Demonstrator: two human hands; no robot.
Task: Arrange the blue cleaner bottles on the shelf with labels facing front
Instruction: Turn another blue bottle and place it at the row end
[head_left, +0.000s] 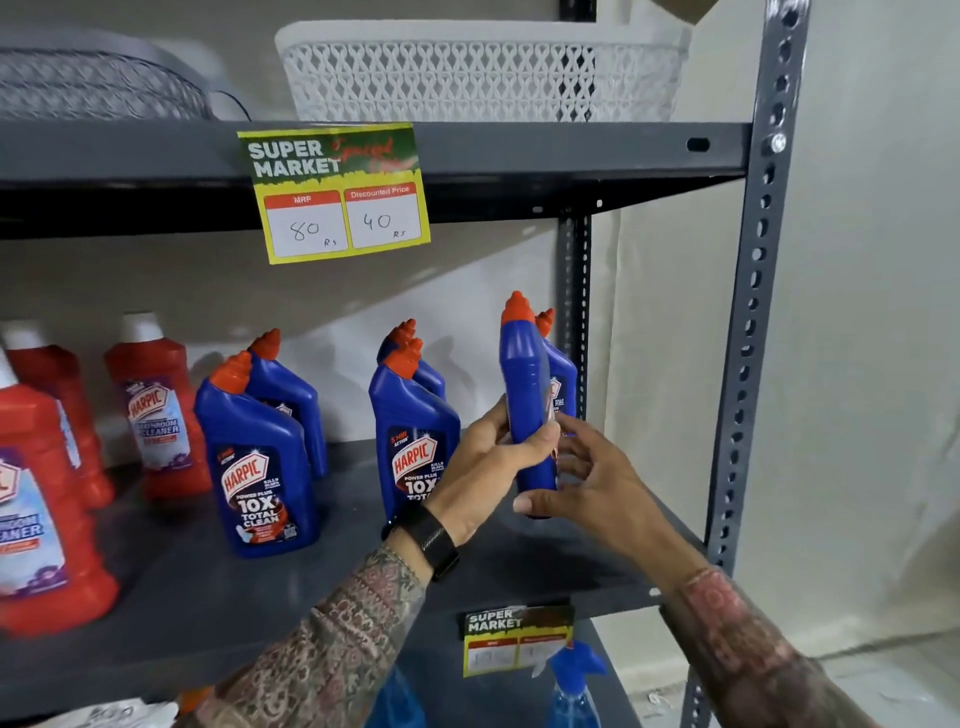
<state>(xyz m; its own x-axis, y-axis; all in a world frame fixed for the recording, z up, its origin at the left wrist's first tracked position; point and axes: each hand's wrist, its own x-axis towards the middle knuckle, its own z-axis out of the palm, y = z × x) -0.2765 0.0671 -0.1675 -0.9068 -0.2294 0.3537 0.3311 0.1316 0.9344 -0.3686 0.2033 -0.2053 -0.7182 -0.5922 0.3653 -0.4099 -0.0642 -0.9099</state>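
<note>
Blue cleaner bottles with orange caps stand in pairs on the grey middle shelf. The front left bottle and the front middle bottle show their labels forward, each with another bottle behind it. At the right, one blue bottle is turned edge-on, its label facing right. My left hand grips its body from the left. My right hand holds its lower part from the right, thumb under the base. Another blue bottle stands just behind it.
Red bathroom cleaner bottles fill the shelf's left end. A yellow price tag hangs from the upper shelf, which carries a white basket. The slotted upright post rises at the right. Blue spray bottles stand on the shelf below.
</note>
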